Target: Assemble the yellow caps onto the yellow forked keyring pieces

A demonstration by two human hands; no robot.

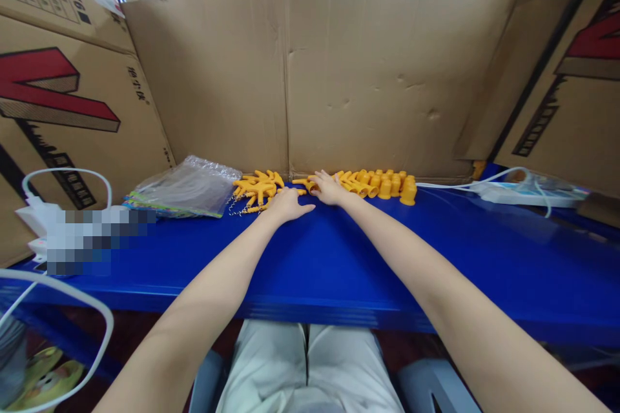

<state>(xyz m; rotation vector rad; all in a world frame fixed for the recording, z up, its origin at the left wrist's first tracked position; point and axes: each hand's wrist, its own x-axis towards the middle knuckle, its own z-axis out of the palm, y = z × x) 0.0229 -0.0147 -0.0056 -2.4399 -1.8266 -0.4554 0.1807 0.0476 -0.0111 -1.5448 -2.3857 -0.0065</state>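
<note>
Two bare arms reach across a blue metal shelf (pixel 368 258). The left hand (pixel 287 204) lies flat, fingers spread, touching a far pile of yellow rubber hand-shaped pieces (pixel 256 190). The right hand (pixel 328 188), fingers open, touches a heap of yellow rubber cone-shaped pieces (pixel 382 184). Both piles overlap too much to count.

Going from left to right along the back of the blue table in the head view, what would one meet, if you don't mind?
White charger → clear plastic bags → yellow hand-shaped pieces → left hand → right hand → yellow cup-shaped pieces → white power strip.
</note>
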